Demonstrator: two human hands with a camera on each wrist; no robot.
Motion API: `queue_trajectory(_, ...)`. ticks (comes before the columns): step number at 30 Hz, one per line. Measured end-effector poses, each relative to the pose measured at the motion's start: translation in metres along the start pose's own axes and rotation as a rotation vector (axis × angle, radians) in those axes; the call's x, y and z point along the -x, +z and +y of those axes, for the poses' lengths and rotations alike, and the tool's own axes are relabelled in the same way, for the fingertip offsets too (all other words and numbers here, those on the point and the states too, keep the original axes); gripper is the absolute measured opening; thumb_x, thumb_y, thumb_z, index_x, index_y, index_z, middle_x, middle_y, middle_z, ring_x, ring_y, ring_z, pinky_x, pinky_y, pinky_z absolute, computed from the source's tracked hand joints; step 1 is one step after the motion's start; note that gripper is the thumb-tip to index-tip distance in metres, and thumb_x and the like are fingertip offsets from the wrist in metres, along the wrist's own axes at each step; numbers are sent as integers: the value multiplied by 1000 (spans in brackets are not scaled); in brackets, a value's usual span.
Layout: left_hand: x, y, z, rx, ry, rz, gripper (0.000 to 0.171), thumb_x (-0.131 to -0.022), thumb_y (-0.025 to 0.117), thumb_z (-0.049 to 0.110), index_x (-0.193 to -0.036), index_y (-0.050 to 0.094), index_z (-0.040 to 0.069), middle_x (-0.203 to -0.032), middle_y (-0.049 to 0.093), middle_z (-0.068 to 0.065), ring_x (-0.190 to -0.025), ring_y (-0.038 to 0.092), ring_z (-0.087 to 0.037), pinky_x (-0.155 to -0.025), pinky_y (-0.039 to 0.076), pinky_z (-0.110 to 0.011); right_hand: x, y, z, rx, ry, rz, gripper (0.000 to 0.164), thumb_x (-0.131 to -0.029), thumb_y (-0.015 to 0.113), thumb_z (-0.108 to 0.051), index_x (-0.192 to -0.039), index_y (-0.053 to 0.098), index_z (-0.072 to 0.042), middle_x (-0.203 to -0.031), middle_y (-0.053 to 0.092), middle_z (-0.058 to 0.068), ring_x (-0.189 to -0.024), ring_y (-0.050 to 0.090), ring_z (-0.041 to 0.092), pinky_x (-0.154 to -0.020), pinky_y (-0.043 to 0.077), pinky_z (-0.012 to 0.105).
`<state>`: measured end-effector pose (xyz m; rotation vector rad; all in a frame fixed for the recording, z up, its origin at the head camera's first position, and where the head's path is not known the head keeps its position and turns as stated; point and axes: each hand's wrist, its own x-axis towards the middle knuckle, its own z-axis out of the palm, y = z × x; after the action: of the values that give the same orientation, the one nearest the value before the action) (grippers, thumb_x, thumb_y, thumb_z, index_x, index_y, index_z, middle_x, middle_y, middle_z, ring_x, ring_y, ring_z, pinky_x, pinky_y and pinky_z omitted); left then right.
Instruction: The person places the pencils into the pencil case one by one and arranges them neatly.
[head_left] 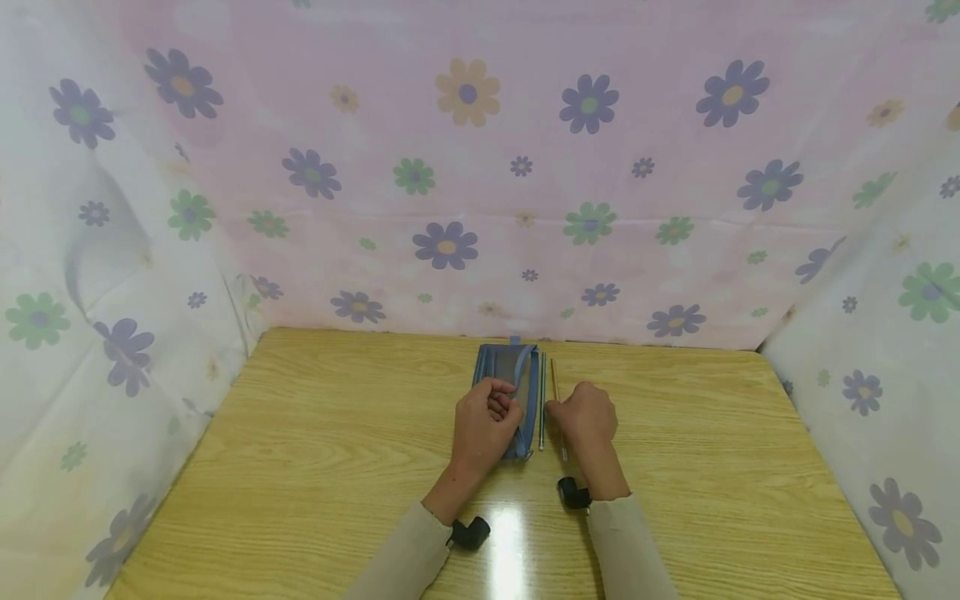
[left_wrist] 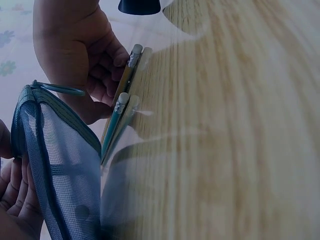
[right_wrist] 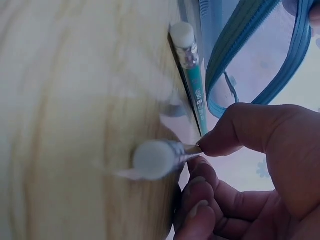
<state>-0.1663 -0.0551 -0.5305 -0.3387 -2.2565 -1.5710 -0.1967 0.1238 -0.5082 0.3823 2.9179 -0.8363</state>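
A blue-grey mesh pencil case (head_left: 495,358) lies on the table with its zipped opening spread toward the right. My left hand (head_left: 483,421) pinches the edge of that opening, holding the zipper band (right_wrist: 245,45) up in a loop. A yellow pencil (head_left: 555,375) with a white eraser lies to the right, and my right hand (head_left: 591,414) pinches it between thumb and fingertips, its eraser end toward me. Between the case and this pencil rests a green pencil (left_wrist: 114,122), also with a white eraser end, untouched by either hand.
The wood-grain table (head_left: 337,450) reaches back to a flowered cloth (head_left: 510,192), which also hangs at both sides. Black wrist cameras (head_left: 471,533) sit at both cuffs. A metal zipper pull ring (left_wrist: 60,90) hangs at the near corner of the case.
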Motion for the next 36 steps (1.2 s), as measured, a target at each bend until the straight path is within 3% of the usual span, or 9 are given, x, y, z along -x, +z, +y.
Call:
queue_trajectory(5,0,0,0,-2,6,2,16,-91,72,2,-106,73,-2,-82,68,-2,-67,64,-8,-59,58,-23,-1,-1,2,-2,-10,-1,36,-86,79,-34,-69,65,-6,-62,63,7,-51,59,23,-41,40,32)
queue_trajectory(14,0,0,-1,6,15,4,17,-90,72,2,-107,73,-3,-82,68,-1,-67,65,-8,-59,58,-23,1,-6,4,-30,-55,-19,37,-83,77,-27,-56,58,-11,-53,53,1,-47,50,18,-41,36,29)
queue_trajectory(23,0,0,-1,17,9,2,16,-91,72,1,-106,73,-3,-82,68,-1,-67,65,-8,-59,58,-23,4,-14,2,-74,-66,-61,39,-86,79,-26,-55,62,-10,-52,55,0,-47,51,16,-43,37,28)
queue_trajectory(36,0,0,-1,17,14,4,17,-90,72,1,-107,72,-3,-83,68,-1,-68,64,-7,-59,58,-23,7,-20,3,-230,-138,-100,16,-90,76,-17,-87,68,-3,-83,69,11,-68,62,25,-59,50,35)
